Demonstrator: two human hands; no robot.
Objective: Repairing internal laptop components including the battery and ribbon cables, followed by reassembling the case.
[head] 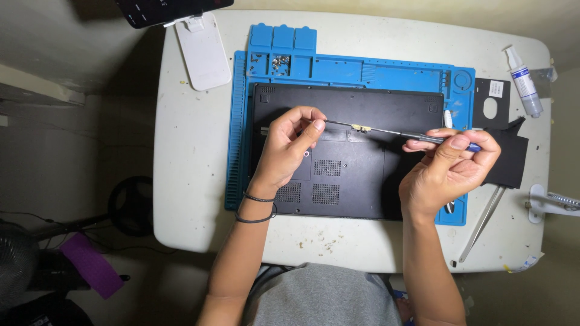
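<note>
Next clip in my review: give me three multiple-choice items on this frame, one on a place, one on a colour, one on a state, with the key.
1. Where does the black laptop lie?
A. on the blue work mat
B. on the floor
C. on a chair

2. What colour is the table?
A. red
B. white
C. green

3. How is the screwdriver held?
A. lying loose on the mat
B. by the left hand alone
C. right hand on the handle, left hand at the tip

Key: 1 A, the mat's blue edge shows around the laptop. 2 B, the bare tabletop around the mat is white. 3 C, right fingers pinch the handle end while left fingertips meet the shaft's tip above the laptop.
</note>
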